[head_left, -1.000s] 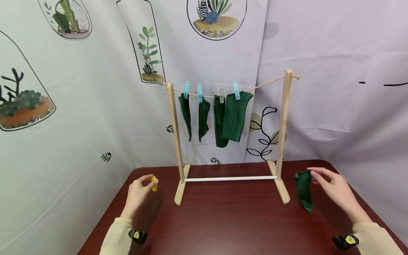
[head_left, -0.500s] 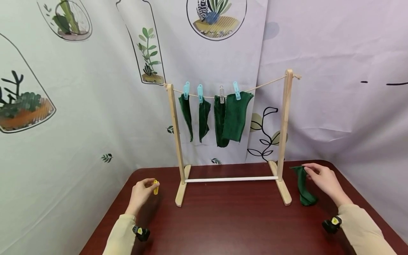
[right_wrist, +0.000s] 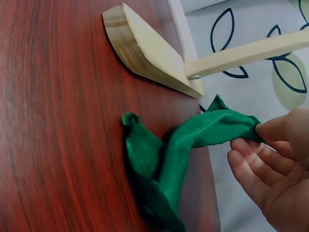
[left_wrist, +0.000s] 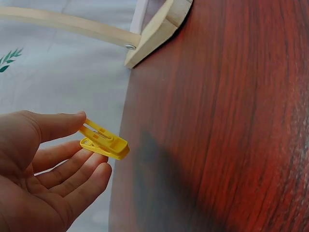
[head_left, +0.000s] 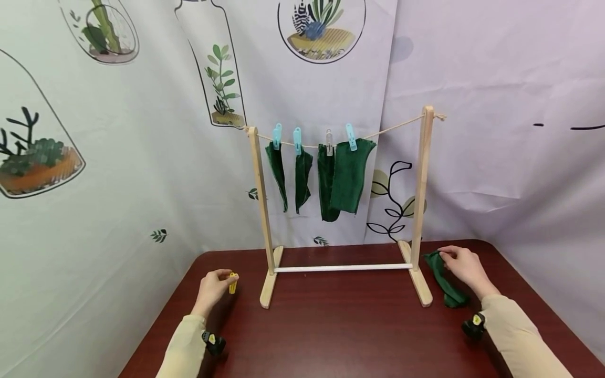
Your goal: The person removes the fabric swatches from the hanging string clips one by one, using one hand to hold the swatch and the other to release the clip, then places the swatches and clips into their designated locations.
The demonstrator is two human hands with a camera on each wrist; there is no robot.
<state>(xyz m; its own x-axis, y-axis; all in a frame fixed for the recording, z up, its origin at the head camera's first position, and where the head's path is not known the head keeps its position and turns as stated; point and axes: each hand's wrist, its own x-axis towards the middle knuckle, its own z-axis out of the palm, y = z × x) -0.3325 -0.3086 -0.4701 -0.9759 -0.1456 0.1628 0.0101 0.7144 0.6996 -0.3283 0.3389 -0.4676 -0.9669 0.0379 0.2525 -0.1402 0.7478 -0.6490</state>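
Note:
My left hand (head_left: pixel 212 290) pinches a yellow clothespin (left_wrist: pixel 104 142) by its handles, a little left of the rack's left foot. On the right, my right hand (head_left: pixel 465 268) pinches one end of a green cloth (right_wrist: pixel 183 150); the cloth's lower part lies folded on the table, beside the rack's right foot. Between the hands stands a wooden drying rack (head_left: pixel 422 194) with a string line (head_left: pixel 397 125). From the line hang several green cloths (head_left: pixel 351 178), held by blue clothespins (head_left: pixel 297 140) and one clear clothespin (head_left: pixel 329 143).
The dark red wooden table (head_left: pixel 340 325) carries the rack, whose white crossbar (head_left: pixel 342 268) runs low between two wooden feet (head_left: pixel 267 286). A pale printed curtain (head_left: pixel 156 131) closes off the back and sides.
My right hand has moved left toward the rack, and the cloth in it has come down so that its lower end rests on the table. The left hand has shifted slightly right and down.

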